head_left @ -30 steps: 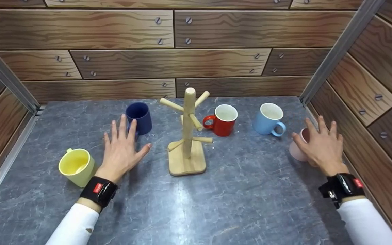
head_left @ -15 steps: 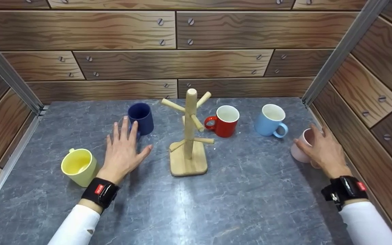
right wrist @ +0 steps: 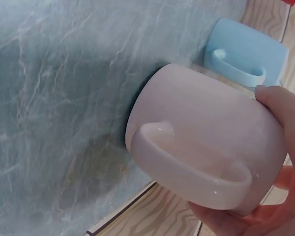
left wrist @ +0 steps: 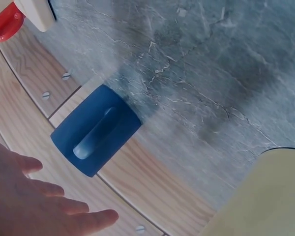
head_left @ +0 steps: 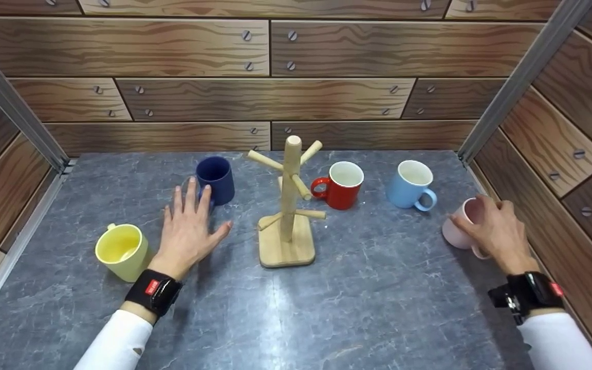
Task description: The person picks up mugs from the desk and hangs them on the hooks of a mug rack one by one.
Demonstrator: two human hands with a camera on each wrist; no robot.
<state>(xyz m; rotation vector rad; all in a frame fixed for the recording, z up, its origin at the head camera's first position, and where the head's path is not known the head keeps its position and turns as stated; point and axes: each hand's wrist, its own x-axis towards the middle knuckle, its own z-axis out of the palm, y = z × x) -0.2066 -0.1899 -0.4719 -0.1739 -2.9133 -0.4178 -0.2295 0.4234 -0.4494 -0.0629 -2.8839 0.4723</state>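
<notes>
At the right side my right hand (head_left: 499,234) grips a pale pink mug (head_left: 459,234) near its rim. In the right wrist view the thumb lies on one side of the pink mug (right wrist: 201,128) and the fingers curl round the other, with the handle facing the camera. My left hand (head_left: 185,231) is spread, palm down, holding nothing. Its fingertips overlap the dark blue mug (head_left: 219,180) in the head view; in the left wrist view the blue mug (left wrist: 96,130) stands apart from the fingers. A yellow mug (head_left: 126,257) is just left of the left wrist.
A wooden mug tree (head_left: 288,205) with several bare pegs stands mid-table between the hands. Behind it to the right are a red mug (head_left: 344,187) and a light blue mug (head_left: 409,185). Wood-patterned walls (head_left: 198,46) close off the back and sides of the grey table (head_left: 368,308).
My right hand has gone from spread fingers over the pink mug to curling round its rim. The left hand has stayed in place.
</notes>
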